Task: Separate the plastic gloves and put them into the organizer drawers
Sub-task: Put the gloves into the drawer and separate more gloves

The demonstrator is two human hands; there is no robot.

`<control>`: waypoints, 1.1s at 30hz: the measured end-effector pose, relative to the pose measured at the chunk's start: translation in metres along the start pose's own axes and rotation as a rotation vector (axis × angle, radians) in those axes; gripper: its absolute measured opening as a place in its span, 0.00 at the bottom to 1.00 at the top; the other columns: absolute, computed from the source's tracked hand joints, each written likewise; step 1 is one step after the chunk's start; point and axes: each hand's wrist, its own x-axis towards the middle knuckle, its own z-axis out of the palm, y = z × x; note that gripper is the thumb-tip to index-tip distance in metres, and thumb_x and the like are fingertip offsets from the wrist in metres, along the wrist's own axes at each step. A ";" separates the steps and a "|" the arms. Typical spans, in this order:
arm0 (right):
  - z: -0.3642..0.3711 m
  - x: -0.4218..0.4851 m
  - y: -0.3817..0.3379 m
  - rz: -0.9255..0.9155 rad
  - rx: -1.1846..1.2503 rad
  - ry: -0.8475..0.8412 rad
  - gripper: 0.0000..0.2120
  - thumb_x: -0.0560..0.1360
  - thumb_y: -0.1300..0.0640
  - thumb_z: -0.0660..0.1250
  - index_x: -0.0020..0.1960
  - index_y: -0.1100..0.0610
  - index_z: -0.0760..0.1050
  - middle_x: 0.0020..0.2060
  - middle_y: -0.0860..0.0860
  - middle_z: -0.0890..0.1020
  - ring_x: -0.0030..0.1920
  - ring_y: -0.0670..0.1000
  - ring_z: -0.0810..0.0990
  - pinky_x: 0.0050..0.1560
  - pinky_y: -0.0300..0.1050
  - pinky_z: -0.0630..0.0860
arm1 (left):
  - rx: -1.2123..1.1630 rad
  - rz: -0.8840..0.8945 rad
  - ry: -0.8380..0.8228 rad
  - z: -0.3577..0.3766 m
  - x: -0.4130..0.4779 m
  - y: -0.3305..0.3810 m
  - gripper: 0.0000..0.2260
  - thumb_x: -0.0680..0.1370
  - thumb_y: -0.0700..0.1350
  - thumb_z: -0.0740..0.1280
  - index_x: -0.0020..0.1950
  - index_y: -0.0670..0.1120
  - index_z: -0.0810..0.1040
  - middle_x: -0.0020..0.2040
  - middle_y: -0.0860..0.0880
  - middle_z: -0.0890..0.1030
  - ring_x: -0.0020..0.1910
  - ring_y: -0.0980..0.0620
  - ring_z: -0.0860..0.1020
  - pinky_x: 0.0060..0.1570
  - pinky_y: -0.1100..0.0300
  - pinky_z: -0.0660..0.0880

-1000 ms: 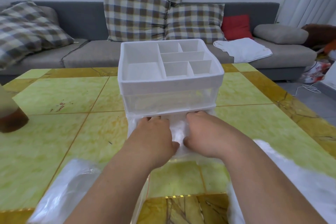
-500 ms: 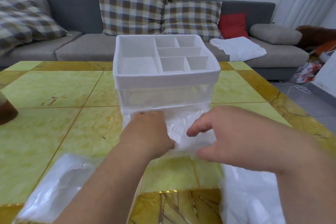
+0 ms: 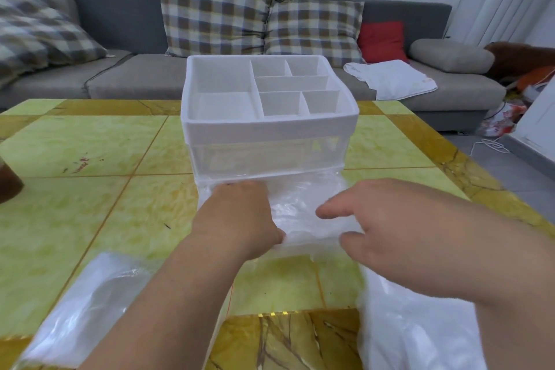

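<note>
A white organizer [image 3: 270, 126] with a divided top tray and clear drawers stands in the middle of the table. Its bottom drawer [image 3: 312, 243] is pulled out toward me and holds crumpled clear plastic gloves [image 3: 300, 201]. My left hand [image 3: 240, 213] presses down on the gloves at the drawer's left side; its fingertips are hidden behind the hand. My right hand [image 3: 390, 225] hovers over the drawer's right front corner with relaxed fingers, holding nothing. A heap of clear plastic gloves [image 3: 414, 330] lies under my right forearm.
The yellow-green tiled table [image 3: 90, 144] carries a clear plastic bag [image 3: 81, 306] at the near left and a brown object [image 3: 7, 183] at the left edge. Behind stands a grey sofa [image 3: 126, 81] with checked cushions and a white cloth [image 3: 390, 78].
My right hand has lifted off the gloves in the drawer and drawn back to the right. My left hand stays pressed on them.
</note>
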 end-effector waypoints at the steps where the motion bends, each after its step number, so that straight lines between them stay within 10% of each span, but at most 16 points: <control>1: -0.001 -0.001 -0.001 0.003 0.020 0.027 0.20 0.82 0.49 0.58 0.73 0.38 0.66 0.71 0.37 0.68 0.55 0.38 0.73 0.54 0.29 0.69 | 0.006 0.000 0.001 0.000 0.000 0.000 0.25 0.71 0.58 0.74 0.64 0.51 0.74 0.61 0.51 0.78 0.63 0.48 0.73 0.59 0.53 0.76; 4: 0.013 0.013 -0.006 -0.001 -0.023 0.020 0.15 0.84 0.49 0.53 0.66 0.49 0.73 0.69 0.47 0.70 0.70 0.50 0.69 0.77 0.55 0.55 | 0.023 0.003 0.000 -0.001 -0.001 0.002 0.25 0.71 0.57 0.74 0.65 0.51 0.74 0.60 0.52 0.78 0.62 0.48 0.74 0.58 0.53 0.76; 7: 0.036 0.041 -0.002 0.031 -0.052 -0.008 0.11 0.83 0.57 0.54 0.52 0.52 0.76 0.59 0.49 0.70 0.68 0.53 0.69 0.76 0.68 0.47 | 0.040 0.001 0.003 -0.003 -0.003 0.003 0.28 0.71 0.57 0.74 0.68 0.51 0.73 0.62 0.52 0.78 0.63 0.48 0.74 0.59 0.53 0.76; 12: 0.051 0.062 0.004 0.063 -0.012 0.021 0.10 0.76 0.66 0.56 0.43 0.55 0.73 0.46 0.49 0.70 0.51 0.56 0.74 0.74 0.67 0.51 | 0.035 0.007 0.006 -0.007 -0.009 0.003 0.26 0.74 0.57 0.72 0.70 0.52 0.72 0.64 0.52 0.77 0.64 0.48 0.74 0.60 0.54 0.75; 18: 0.049 0.064 0.003 0.102 0.027 0.013 0.09 0.76 0.66 0.57 0.47 0.55 0.74 0.50 0.51 0.77 0.58 0.56 0.75 0.76 0.64 0.47 | 0.058 0.099 0.158 -0.044 -0.032 -0.004 0.14 0.80 0.47 0.67 0.65 0.58 0.76 0.64 0.57 0.76 0.64 0.55 0.75 0.56 0.62 0.70; 29: 0.044 0.062 0.006 0.072 0.089 0.015 0.11 0.76 0.66 0.56 0.46 0.57 0.76 0.50 0.52 0.77 0.56 0.57 0.76 0.76 0.66 0.48 | 0.178 0.120 0.036 -0.032 -0.025 -0.031 0.20 0.75 0.38 0.67 0.62 0.59 0.78 0.65 0.58 0.77 0.64 0.53 0.75 0.62 0.56 0.73; 33: 0.025 0.047 0.014 0.014 0.114 0.088 0.15 0.83 0.56 0.56 0.66 0.52 0.76 0.70 0.45 0.73 0.71 0.51 0.69 0.76 0.51 0.58 | 0.141 0.133 0.045 -0.029 -0.021 -0.035 0.22 0.74 0.35 0.66 0.62 0.58 0.79 0.64 0.58 0.77 0.63 0.53 0.75 0.59 0.60 0.74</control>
